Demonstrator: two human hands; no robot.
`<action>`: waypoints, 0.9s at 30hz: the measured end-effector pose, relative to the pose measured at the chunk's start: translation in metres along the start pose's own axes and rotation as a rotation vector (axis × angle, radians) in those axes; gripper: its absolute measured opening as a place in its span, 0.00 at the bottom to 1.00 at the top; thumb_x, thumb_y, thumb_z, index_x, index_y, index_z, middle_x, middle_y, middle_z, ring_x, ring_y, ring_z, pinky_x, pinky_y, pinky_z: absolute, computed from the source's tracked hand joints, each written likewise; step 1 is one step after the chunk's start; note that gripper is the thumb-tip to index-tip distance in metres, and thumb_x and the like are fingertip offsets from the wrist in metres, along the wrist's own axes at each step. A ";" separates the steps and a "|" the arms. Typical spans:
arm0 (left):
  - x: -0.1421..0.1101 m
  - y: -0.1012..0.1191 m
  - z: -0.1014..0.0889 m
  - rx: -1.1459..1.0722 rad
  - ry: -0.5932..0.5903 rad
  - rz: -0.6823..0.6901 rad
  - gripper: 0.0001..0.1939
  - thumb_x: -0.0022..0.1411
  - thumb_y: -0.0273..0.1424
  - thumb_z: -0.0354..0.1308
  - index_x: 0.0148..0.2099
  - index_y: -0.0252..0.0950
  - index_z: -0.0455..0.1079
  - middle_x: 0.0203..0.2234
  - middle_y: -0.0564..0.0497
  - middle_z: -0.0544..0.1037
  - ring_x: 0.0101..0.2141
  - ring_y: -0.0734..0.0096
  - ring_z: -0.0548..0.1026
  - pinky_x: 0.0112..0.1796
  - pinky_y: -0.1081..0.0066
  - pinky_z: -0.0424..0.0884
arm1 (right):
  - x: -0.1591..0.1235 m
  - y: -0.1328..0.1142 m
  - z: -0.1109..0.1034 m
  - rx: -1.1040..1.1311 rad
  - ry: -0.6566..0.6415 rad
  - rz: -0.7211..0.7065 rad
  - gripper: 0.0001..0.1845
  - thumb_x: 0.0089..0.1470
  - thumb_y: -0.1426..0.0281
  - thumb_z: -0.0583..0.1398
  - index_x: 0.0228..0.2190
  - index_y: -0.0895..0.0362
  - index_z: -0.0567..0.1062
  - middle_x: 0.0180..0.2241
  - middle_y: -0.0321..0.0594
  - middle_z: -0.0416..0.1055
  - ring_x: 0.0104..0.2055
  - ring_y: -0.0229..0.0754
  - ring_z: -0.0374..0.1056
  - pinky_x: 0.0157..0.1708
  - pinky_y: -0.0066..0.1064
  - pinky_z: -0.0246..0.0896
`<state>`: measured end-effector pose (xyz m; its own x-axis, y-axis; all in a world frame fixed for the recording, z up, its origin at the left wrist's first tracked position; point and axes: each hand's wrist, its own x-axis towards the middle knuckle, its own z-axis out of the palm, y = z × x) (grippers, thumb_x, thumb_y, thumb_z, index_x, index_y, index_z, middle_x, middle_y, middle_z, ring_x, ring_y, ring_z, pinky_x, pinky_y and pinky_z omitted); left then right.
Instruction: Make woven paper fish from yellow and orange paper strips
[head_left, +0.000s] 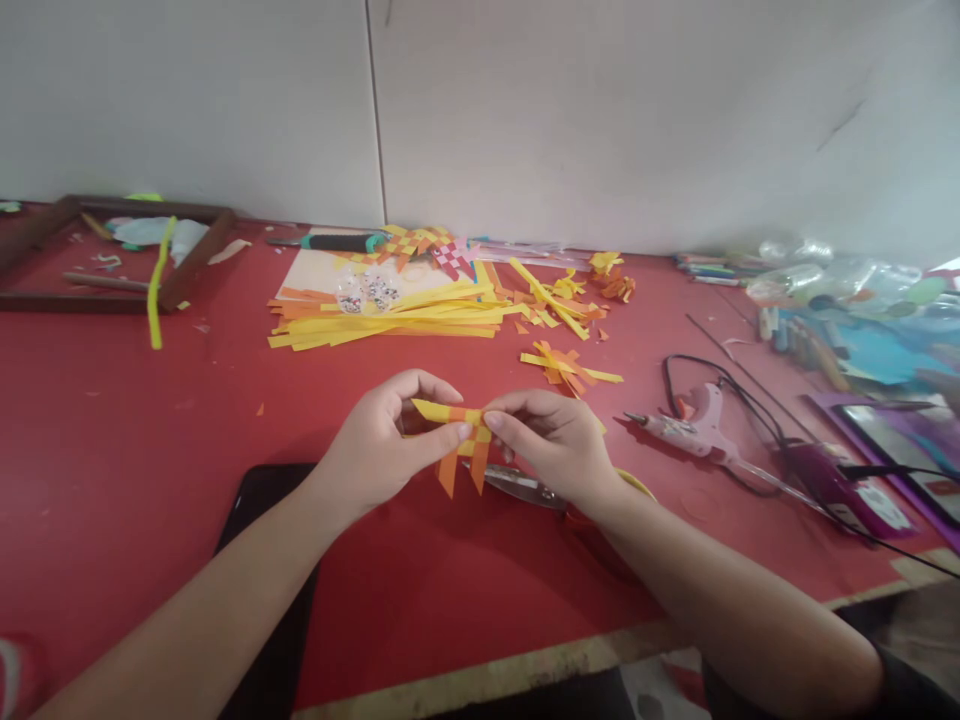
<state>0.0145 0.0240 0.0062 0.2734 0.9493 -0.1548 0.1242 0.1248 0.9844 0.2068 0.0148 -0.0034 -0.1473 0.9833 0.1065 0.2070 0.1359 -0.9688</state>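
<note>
Between my two hands is a small woven paper fish shape [474, 436] in yellow and orange checks, with pointed strip ends hanging down. My left hand [390, 432] pinches its left side with thumb and fingers. My right hand [551, 440] grips its right edge the same way. Scissors [525, 484] lie on the red table below my right hand, their blades pointing left and the handles partly hidden by my wrist. Beyond my hands sits a loose cluster of orange and yellow paper strips [566, 368].
Yellow and orange strips [390, 325] are stacked at the back, near finished woven pieces [416, 243]. A pink glue gun [694, 425] with a cord rests at right. A wooden frame [176, 275] stands left; a dark flat device [274, 600] lies under my left forearm.
</note>
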 end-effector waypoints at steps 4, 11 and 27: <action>-0.001 0.000 -0.001 -0.003 -0.007 0.000 0.16 0.53 0.38 0.67 0.40 0.38 0.68 0.31 0.54 0.73 0.29 0.75 0.72 0.29 0.75 0.67 | 0.000 0.001 0.001 0.038 -0.013 0.035 0.09 0.53 0.64 0.64 0.29 0.58 0.78 0.21 0.35 0.72 0.19 0.31 0.62 0.19 0.25 0.58; -0.001 -0.001 -0.001 -0.020 0.016 -0.012 0.16 0.53 0.39 0.66 0.41 0.39 0.68 0.33 0.53 0.74 0.31 0.72 0.73 0.30 0.73 0.67 | 0.001 0.008 -0.001 0.241 -0.052 0.107 0.14 0.53 0.59 0.63 0.38 0.54 0.79 0.33 0.39 0.76 0.29 0.35 0.70 0.30 0.29 0.68; 0.000 0.000 0.000 -0.030 -0.078 0.041 0.13 0.54 0.37 0.66 0.35 0.37 0.66 0.32 0.53 0.74 0.34 0.70 0.75 0.34 0.71 0.70 | -0.003 0.004 0.004 0.088 0.077 -0.078 0.07 0.51 0.65 0.65 0.31 0.55 0.76 0.29 0.39 0.76 0.30 0.38 0.72 0.31 0.30 0.71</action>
<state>0.0146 0.0240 0.0062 0.3518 0.9285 -0.1192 0.0826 0.0961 0.9919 0.2039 0.0114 -0.0088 -0.0840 0.9770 0.1960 0.1119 0.2046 -0.9724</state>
